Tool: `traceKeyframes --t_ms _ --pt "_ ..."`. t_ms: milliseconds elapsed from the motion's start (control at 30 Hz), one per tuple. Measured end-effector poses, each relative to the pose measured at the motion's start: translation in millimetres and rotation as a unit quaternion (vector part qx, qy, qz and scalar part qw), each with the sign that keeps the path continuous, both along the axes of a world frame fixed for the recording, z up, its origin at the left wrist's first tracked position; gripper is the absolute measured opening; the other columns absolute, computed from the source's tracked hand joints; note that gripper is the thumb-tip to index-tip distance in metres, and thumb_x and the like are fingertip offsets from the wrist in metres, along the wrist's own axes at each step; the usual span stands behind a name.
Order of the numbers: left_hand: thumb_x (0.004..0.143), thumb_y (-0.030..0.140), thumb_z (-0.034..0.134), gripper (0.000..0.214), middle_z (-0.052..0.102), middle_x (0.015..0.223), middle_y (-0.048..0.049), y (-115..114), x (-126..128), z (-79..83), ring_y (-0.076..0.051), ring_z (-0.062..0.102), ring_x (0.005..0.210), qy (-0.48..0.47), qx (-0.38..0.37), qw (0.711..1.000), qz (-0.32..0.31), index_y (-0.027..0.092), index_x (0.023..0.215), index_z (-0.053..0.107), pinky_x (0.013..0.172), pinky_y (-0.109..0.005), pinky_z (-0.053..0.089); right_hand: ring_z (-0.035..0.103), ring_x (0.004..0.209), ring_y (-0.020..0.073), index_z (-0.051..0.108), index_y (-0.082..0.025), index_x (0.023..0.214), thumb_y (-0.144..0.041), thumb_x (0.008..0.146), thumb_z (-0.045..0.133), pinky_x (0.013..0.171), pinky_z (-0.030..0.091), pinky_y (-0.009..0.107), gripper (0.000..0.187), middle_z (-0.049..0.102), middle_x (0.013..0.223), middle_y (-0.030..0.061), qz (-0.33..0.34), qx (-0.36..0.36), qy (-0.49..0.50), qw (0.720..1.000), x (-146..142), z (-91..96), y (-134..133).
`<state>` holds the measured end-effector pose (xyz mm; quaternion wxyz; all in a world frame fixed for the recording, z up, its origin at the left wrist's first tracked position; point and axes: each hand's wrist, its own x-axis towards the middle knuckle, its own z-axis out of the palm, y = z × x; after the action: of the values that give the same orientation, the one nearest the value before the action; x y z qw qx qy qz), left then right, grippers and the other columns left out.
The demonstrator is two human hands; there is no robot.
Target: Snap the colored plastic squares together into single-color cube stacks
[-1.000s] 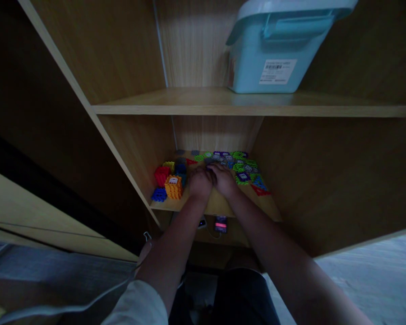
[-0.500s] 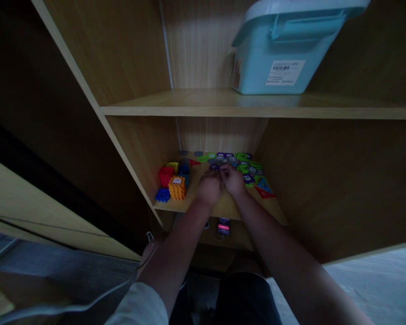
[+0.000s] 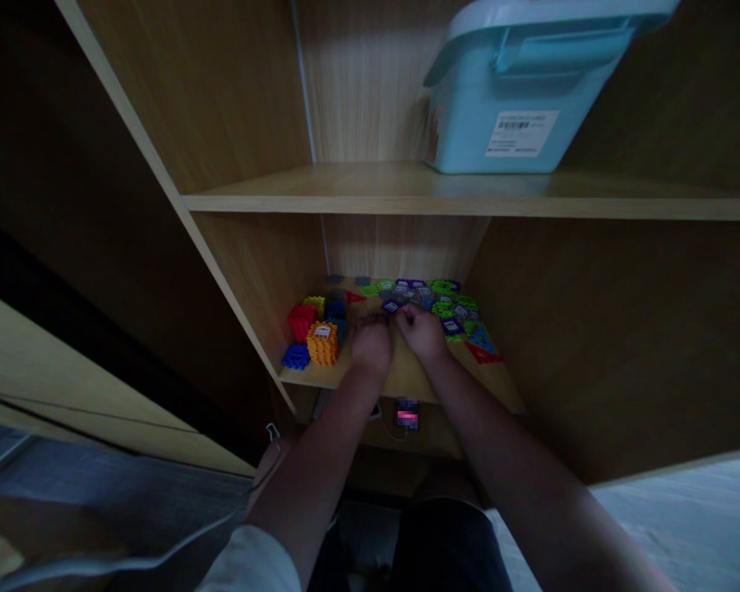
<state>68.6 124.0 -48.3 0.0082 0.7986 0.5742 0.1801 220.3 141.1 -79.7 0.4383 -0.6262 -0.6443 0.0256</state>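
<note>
On the lower shelf, my right hand [image 3: 420, 330] has its thumb and forefinger pinched at the near right edge of a purple square plastic tile [image 3: 390, 306] with a pale square in its middle. Beside it, a little to the left, my left hand [image 3: 371, 341] is lowered over the bare wood, apart from the tile; its fingertips are mostly hidden behind the knuckles. Green, purple and grey interlocking tiles [image 3: 442, 309] spread behind and to the right of my hands. Left of my left hand stands an orange stack of tiles [image 3: 322, 342].
A red stack [image 3: 302, 323], a blue stack [image 3: 296, 356] and a yellow one [image 3: 315, 305] stand by the left wall. Red triangles [image 3: 483, 353] lie at the right. Overhead, the upper shelf [image 3: 370, 203] carries a light-blue bin [image 3: 499, 99]. A lit phone [image 3: 408, 414] sits below.
My left hand has drawn left, away from the purple tile and my right hand. More of the purple tile shows now. My right hand has shifted slightly left and nearer me.
</note>
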Motion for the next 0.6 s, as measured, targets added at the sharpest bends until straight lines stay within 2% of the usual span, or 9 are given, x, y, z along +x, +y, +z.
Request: traceKeyframes --t_ms 133,200,267,367,467,600 --pt "0.108 0.016 0.040 0.041 0.070 0.137 -0.0204 -1.5 1.7 -3.5 -0.031 0.068 0.126 0.000 -0.013 0.999 0.040 0.015 0.141 0.065 0.108 -0.046 0.053 0.073 0.104 0.0265 0.079 -0.022 0.100 -0.026 0.097 0.061 0.102 0.053 0.039 0.019 0.082 0.108 0.0093 -0.005 0.031 -0.100 0.994 -2.7 0.6 0.5" --pt "0.110 0.023 0.042 0.044 0.063 0.150 -0.0222 -1.3 2.4 -6.3 -0.033 0.065 0.133 -0.001 -0.020 0.998 0.053 0.015 0.149 0.060 0.111 -0.048 0.052 0.067 0.123 0.0293 0.081 -0.024 0.108 -0.025 0.094 0.065 0.112 0.049 0.045 0.021 0.077 0.131 0.0105 0.004 0.021 -0.140 0.990 -4.8 -1.5 1.2" --pt "0.110 0.032 0.044 0.048 0.054 0.161 -0.0241 0.0 2.7 -9.1 -0.036 0.059 0.142 -0.003 -0.026 0.998 0.062 0.014 0.153 0.056 0.115 -0.051 0.050 0.061 0.135 0.0317 0.083 -0.025 0.112 -0.026 0.093 0.068 0.118 0.045 0.049 0.024 0.071 0.144 0.0105 0.014 -0.002 -0.172 0.985 -7.1 -3.4 1.7" --pt "0.111 0.040 0.044 0.055 0.047 0.167 -0.0245 3.1 2.5 -12.6 -0.038 0.051 0.150 -0.006 -0.029 0.997 0.067 0.012 0.156 0.055 0.121 -0.053 0.046 0.061 0.136 0.0318 0.083 -0.024 0.115 -0.024 0.093 0.067 0.122 0.043 0.050 0.026 0.072 0.142 0.0120 0.031 -0.029 -0.199 0.979 -8.7 -3.8 2.0" --pt "0.110 0.040 0.042 0.057 0.045 0.169 -0.0236 6.0 2.7 -15.8 -0.038 0.049 0.152 -0.018 -0.034 0.997 0.062 0.011 0.158 0.054 0.122 -0.054 0.045 0.065 0.129 0.0307 0.083 -0.021 0.119 -0.022 0.095 0.065 0.120 0.045 0.048 0.030 0.075 0.138 0.0130 0.044 -0.043 -0.210 0.976 -7.9 -3.4 3.5" --pt "0.109 0.037 0.044 0.057 0.045 0.169 -0.0232 7.9 4.1 -20.0 -0.036 0.046 0.155 -0.024 -0.023 0.998 0.053 0.011 0.159 0.053 0.123 -0.050 0.044 0.067 0.131 0.0297 0.081 -0.018 0.125 -0.021 0.097 0.062 0.122 0.044 0.046 0.034 0.074 0.142 0.0148 0.050 -0.043 -0.199 0.978 -6.3 -7.0 7.6"
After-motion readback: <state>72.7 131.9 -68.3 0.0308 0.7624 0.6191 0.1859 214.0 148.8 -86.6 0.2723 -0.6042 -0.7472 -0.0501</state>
